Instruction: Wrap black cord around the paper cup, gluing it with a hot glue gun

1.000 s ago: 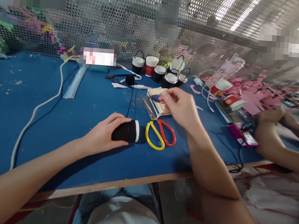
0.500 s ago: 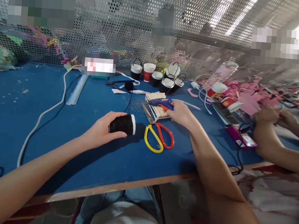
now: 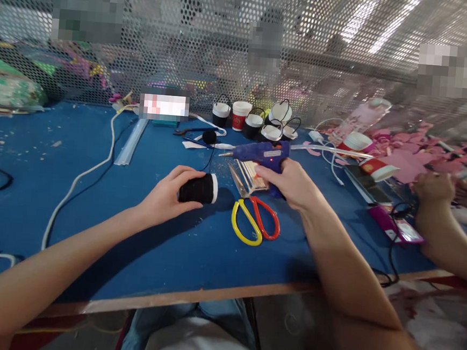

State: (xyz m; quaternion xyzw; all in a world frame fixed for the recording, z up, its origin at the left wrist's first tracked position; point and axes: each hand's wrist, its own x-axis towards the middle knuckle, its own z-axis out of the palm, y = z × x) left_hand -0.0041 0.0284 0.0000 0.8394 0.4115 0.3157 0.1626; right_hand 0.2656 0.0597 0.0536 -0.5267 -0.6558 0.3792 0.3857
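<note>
My left hand (image 3: 171, 194) is wrapped around a paper cup (image 3: 198, 189) that is covered in black cord and lies on its side, its white rim facing right. A black strand (image 3: 211, 157) runs from it up to a small dark ball of cord (image 3: 209, 136). In my right hand (image 3: 291, 184) is a blue glue gun (image 3: 261, 153), its nozzle aimed left and a clear glue stick poking out behind. Below the gun is a small rack of pale sticks (image 3: 253, 174). Scissors (image 3: 256, 220) with one yellow and one red handle lie just in front of the rack.
Several black-wrapped cups with handles (image 3: 253, 125) stand at the back beside a red cup (image 3: 241, 116). Clear glue sticks (image 3: 131, 142) and a white cable (image 3: 83, 174) lie leftward. At right are a phone (image 3: 368, 184), pink pieces (image 3: 405, 156) and another person's hands (image 3: 434, 188).
My right hand has lifted the glue gun off the stick rack, and its nozzle now points left. My left hand still holds the black cup. The whole view has shifted slightly.
</note>
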